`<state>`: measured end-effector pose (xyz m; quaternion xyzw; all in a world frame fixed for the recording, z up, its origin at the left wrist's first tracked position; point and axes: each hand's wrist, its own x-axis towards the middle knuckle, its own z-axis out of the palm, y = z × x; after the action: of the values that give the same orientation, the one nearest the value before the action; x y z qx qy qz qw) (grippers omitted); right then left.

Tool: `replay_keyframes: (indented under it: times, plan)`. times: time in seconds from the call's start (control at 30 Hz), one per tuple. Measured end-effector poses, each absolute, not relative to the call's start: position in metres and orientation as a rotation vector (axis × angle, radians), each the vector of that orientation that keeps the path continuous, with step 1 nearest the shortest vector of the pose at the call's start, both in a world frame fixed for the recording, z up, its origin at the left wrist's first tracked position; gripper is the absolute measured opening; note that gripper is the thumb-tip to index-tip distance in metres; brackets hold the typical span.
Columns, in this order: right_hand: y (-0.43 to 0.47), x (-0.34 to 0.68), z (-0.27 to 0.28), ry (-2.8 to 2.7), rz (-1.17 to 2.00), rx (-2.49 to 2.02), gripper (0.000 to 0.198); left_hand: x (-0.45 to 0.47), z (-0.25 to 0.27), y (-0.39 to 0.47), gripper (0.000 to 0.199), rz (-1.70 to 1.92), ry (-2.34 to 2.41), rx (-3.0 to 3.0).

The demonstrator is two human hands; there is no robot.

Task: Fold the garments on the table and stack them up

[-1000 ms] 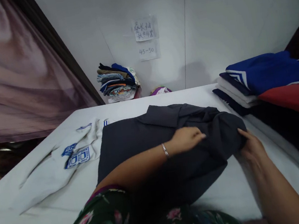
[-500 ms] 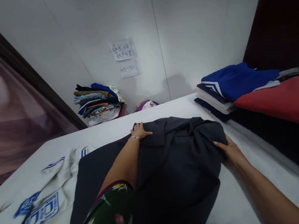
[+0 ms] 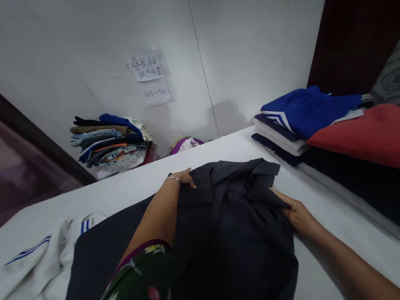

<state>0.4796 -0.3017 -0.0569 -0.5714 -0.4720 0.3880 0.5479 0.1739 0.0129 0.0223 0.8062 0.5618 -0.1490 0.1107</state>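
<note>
A dark grey garment (image 3: 230, 244) lies spread over the white table in front of me, its far right part bunched into loose folds. At its far edge rests my left hand (image 3: 184, 177), thumb apart from the fingers, a thin bracelet on the wrist. My right hand (image 3: 299, 214) pinches a fold of the cloth at the right side, between thumb and fingers. The garment's near end runs out of view at the bottom. To its left lies a rumpled white garment (image 3: 50, 273) with blue stripes and blue printing.
Folded clothes in blue (image 3: 301, 112), red (image 3: 379, 138) and black are stacked on the table's right side. Beyond the far edge stands a pile of folded clothes (image 3: 110, 139), near a purple bundle (image 3: 185, 144). Paper notes (image 3: 151, 65) hang on the wall. A curtain (image 3: 11, 170) hangs at left.
My right hand has drawn its fold of cloth inward to the left, and a corner of fabric now stands out at the far right. The view has shifted slightly right.
</note>
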Motion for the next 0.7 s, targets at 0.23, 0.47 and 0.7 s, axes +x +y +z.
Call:
replay_keyframes:
  times: [0.23,0.47,0.7]
  plan:
    - [-0.305,0.481,-0.046,-1.141,0.85,-1.507,0.07,0.186,0.031,-0.025,0.045,-0.532,1.698,2.399]
    - [-0.308,0.477,-0.038,-1.056,0.858,-1.568,0.113,0.197,0.037,-0.115,0.032,-0.157,1.794,2.688]
    - [-0.315,0.474,-0.039,-0.937,0.78,-1.409,0.091,0.189,0.089,-0.173,0.024,0.229,1.859,2.745]
